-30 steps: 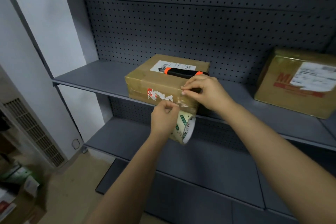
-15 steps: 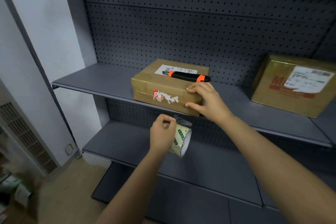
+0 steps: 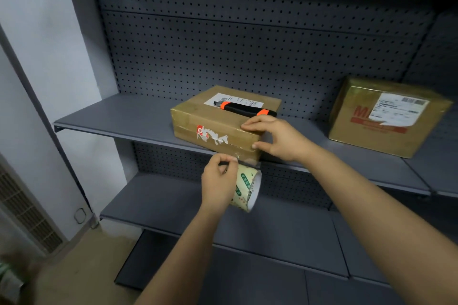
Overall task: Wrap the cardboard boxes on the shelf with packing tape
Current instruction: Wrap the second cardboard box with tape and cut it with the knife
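Left hand [image 3: 218,183] grips a tape roll [image 3: 247,188]; the right hand [image 3: 282,141] clasps a cardboard box [image 3: 210,119] on the shelf [image 3: 111,116], utility knife [image 3: 245,109] on top.

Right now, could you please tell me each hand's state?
Left hand: grips the tape roll.
Right hand: clasps a corner of the near box, thumb below, fingers on top.
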A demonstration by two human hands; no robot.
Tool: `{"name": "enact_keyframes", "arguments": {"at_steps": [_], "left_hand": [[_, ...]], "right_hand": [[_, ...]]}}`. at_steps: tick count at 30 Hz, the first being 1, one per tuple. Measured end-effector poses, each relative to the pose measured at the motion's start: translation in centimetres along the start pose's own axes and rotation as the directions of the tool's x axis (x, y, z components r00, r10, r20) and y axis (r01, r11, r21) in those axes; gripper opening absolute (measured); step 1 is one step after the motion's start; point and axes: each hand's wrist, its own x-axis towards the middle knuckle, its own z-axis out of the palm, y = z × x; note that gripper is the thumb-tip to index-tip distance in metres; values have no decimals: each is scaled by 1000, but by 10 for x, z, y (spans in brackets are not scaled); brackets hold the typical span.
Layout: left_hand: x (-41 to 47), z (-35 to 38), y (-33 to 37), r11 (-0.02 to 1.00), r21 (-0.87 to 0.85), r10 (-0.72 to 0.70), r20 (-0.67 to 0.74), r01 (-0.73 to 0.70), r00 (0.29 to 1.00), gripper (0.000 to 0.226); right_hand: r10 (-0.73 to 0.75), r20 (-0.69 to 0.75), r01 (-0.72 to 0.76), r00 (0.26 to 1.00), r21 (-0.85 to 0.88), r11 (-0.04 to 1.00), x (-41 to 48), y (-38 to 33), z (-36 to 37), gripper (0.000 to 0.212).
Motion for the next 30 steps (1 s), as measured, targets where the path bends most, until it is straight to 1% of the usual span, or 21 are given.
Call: {"name": "enact_keyframes", "arguments": {"at_steps": [3, 7, 11, 15, 17, 19, 20, 22, 25, 28, 30], "left_hand": [[-1, -3, 3, 1000, -3, 4, -50, -4, 999, 6], [-3, -13, 3, 1000, 22, 13, -153, -10, 988, 8], [-5, -15, 0, 998, 58, 18, -229, -5, 973, 10], [-12, -11, 1, 993, 108, 82, -242, -57, 967, 12], [-16, -9, 4, 988, 129, 115, -244, -85, 963, 13], [-21, -8, 8, 980, 154, 158, -240, -123, 958, 13], [-23, -7, 10, 975, 167, 183, -236, -146, 954, 12], [-27, -4, 14, 962, 195, 235, -229, -192, 945, 10], [-33, -1, 18, 937, 248, 302, -220, -246, 928, 7], [-38, 2, 21, 909, 316, 346, -203, -273, 916, 5], [-42, 5, 21, 888, 365, 366, -192, -280, 910, 4]], "right_hand": [[-93, -102, 96, 991, 29, 995, 2, -1, 9, 50], [-217, -107, 216, 970, -16, 976, 7, 9, 15, 51], [-252, -134, 262, 958, 66, 963, 15, 15, 18, 49], [-240, -163, 263, 957, 139, 955, 18, 14, 24, 47], [-235, -222, 278, 946, 186, 942, 11, 12, 25, 40], [-259, -308, 336, 915, 229, 914, 1, 9, 26, 30], [-264, -323, 355, 909, 266, 896, -5, 6, 27, 26], [-235, -264, 322, 935, 366, 873, -17, 1, 31, 23], [-151, -122, 191, 981, 479, 857, -26, 0, 37, 25], [-126, -42, 129, 991, 526, 841, -30, 2, 40, 12], [-129, -42, 132, 991, 531, 837, -32, 4, 41, 4]]}}
